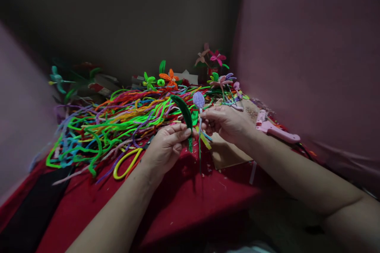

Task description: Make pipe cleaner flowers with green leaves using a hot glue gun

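Note:
Pinched in my left hand (pixel 168 144) is a dark green pipe-cleaner leaf (pixel 184 110), its curved blade rising above the fingers and a short stem hanging below them. My right hand (pixel 222 122) is closed on the stem of a lilac pipe-cleaner flower (pixel 198 100). The flower's rounded head points up, and its thin stem hangs down below the fingers. Leaf and flower are side by side, a small gap apart, above the red tablecloth (pixel 190 197).
A heap of many-coloured pipe cleaners (pixel 118 122) covers the back left. Yellow-handled scissors (pixel 127 164) lie before it. At right are a pink glue gun (pixel 277 130) and a brown board (pixel 228 154). Finished flowers, one orange (pixel 170 79), stand behind, near the walls.

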`<state>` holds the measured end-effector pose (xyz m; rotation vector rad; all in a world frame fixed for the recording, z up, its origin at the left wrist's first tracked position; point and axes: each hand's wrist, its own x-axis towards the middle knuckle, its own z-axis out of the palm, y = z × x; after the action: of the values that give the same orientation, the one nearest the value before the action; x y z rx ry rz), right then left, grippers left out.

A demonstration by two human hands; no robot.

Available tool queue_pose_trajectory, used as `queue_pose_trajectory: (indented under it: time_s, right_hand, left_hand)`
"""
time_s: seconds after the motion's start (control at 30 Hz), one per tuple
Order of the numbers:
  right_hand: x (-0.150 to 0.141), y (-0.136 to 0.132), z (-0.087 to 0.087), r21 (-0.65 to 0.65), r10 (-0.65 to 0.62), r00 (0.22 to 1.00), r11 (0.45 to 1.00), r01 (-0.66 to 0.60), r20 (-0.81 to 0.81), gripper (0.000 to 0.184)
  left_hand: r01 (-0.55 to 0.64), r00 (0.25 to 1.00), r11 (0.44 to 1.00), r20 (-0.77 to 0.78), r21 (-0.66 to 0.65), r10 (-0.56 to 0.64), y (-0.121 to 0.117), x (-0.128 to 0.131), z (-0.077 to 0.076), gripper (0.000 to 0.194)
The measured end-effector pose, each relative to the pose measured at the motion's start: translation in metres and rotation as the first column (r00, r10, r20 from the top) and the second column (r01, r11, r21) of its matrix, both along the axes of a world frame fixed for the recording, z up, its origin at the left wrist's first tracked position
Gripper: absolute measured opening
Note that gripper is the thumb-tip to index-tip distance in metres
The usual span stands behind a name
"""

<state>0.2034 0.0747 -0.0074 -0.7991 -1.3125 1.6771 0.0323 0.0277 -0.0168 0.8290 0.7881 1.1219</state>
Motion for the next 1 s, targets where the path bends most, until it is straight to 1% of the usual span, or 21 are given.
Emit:
queue_pose_trajectory:
  time_s: [0.23,0.4,0.6,0.83,1.0]
  right_hand:
    - [-0.0008,-0.0017,-0.0015,-0.030,0.006,1.000,1.000,-0.006,-0.019,0.017]
    - [-0.0026,-0.0021,-0.0020,-0.052,0.004,1.000,0.999,-0.006,-0.027,0.017]
    - [-0.0037,-0.0030,-0.0044,-0.030,-0.030,1.000,0.999,0.030,-0.008,0.018]
    - [-0.0076,-0.0068,-0.0036,-0.035,-0.002,1.000,0.999,0.002,-0.003,0.021]
    - [-0.0076,-0.0084,-0.0021,-0.022,-0.016,1.000,1.000,0.016,0.003,0.018]
  left_hand:
    - [0.004,1.000,1.000,-0.011,0.013,-0.003,0.0008,0.0005,-0.0020,0.017]
    - [0.027,1.000,1.000,0.000,0.011,-0.027,0.0015,0.0020,-0.0043,0.018]
    - [-0.008,0.999,1.000,0.031,-0.019,0.009,-0.0007,0.0049,-0.0012,0.022]
    - [0.023,1.000,1.000,0.015,0.000,-0.023,-0.0009,0.0045,-0.0051,0.016]
    - [0.020,1.000,1.000,0.000,0.012,-0.020,-0.0014,0.0035,-0.0052,0.016]
